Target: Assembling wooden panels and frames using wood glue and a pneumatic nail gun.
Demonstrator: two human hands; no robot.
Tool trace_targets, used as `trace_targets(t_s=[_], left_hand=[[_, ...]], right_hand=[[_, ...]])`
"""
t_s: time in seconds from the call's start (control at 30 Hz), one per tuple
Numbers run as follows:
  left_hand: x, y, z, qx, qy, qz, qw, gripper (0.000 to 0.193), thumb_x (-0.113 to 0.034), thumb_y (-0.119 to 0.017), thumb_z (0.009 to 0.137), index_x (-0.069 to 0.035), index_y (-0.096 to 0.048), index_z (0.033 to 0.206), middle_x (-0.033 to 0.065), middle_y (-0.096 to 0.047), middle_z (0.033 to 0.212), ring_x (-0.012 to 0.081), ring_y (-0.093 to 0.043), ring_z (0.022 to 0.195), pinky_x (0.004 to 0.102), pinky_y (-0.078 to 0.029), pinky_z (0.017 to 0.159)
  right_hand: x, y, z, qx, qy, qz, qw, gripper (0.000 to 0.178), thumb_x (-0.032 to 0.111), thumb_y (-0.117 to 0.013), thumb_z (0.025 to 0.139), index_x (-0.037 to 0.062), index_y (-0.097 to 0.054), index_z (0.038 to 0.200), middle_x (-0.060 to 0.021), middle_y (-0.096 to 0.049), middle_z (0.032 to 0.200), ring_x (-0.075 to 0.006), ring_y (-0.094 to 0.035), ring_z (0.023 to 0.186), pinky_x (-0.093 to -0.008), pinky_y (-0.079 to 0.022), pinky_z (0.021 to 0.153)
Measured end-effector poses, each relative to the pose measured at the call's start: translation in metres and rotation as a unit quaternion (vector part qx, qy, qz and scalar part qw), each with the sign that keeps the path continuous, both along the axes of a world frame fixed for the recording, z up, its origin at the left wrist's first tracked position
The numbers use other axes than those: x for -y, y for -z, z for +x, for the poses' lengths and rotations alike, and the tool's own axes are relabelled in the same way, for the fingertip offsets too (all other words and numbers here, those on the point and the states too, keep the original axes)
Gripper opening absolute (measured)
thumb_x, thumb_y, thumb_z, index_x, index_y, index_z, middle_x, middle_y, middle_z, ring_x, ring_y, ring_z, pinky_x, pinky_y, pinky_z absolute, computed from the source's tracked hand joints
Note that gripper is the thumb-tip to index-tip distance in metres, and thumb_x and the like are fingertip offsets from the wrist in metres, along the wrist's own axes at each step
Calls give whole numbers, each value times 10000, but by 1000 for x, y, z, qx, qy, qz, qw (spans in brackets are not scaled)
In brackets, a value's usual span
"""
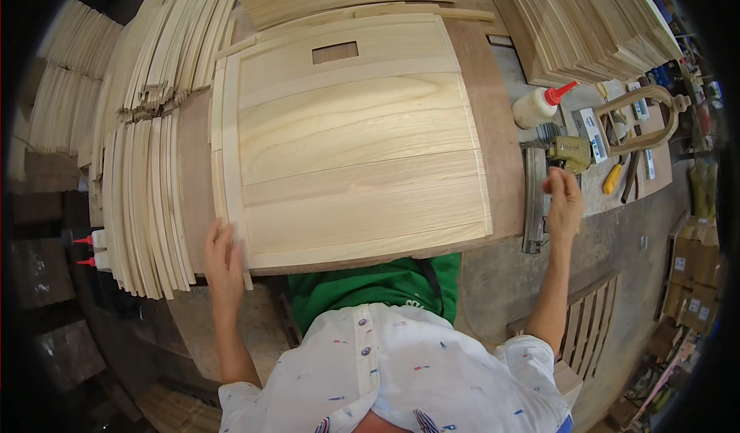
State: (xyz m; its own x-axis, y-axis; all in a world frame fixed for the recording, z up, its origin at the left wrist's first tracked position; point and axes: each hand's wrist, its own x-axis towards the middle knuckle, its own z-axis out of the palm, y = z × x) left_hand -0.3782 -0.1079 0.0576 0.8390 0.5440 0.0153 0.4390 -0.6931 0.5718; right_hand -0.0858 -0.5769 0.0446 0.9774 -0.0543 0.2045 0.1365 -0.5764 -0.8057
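Note:
A pale wooden panel [354, 140] with a small rectangular cutout lies in front of me. Narrow wooden strips [228, 155] run along its left side. My left hand [223, 263] rests at the near end of these strips, fingers stretched out and the thumb slightly apart. My right hand [564, 205] is beside the nail gun [569, 154], to the right of the panel. Its fingers are curled together and a little blurred; whether something small is between them I cannot make out. The gun's long grey magazine [533, 202] points toward me.
Stacked wooden strips [146, 202] lie at left, with taller stacks of boards [570, 24] at the far right. A white glue bottle [536, 109] with a red cap, a wooden-framed tool [655, 121] and a yellow-handled cutter [613, 178] lie right. Two red-tipped bottles [99, 249] stand at left.

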Motion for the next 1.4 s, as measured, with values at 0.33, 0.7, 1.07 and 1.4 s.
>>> trace_targets(t_s=[0.33,0.7,1.07,1.4], left_hand=[[-12,39,9,-23,-80,46,995,450,-136,-478,981,34,-418,1393,218,-428,1423,353,-386,1336,420,-292,1114],[-16,54,7,31,-84,117,989,369,-73,-406,988,30,-490,1333,219,-523,1311,358,-477,1229,410,-345,1065],[-32,51,-1,15,-82,107,991,353,-79,-414,992,14,-524,1314,207,-553,1286,347,-501,1214,408,-369,1045],[-59,30,5,-35,-282,-73,956,242,-134,-521,979,21,-643,1119,102,-675,831,169,-640,757,297,-504,725]], right_hand=[[-66,37,-10,-134,-30,140,981,231,201,-563,984,7,-634,881,5,-553,619,-61,-488,566,-205,-370,505],[-59,60,-9,-98,-50,193,975,229,181,-573,981,5,-608,840,4,-549,623,-59,-488,570,-208,-394,525],[-73,56,-10,-77,18,181,980,219,194,-571,982,26,-621,850,13,-546,620,-34,-477,558,-187,-353,493],[-76,56,-7,-63,42,177,981,209,180,-580,971,19,-621,844,8,-550,600,-36,-473,525,-189,-343,454]])
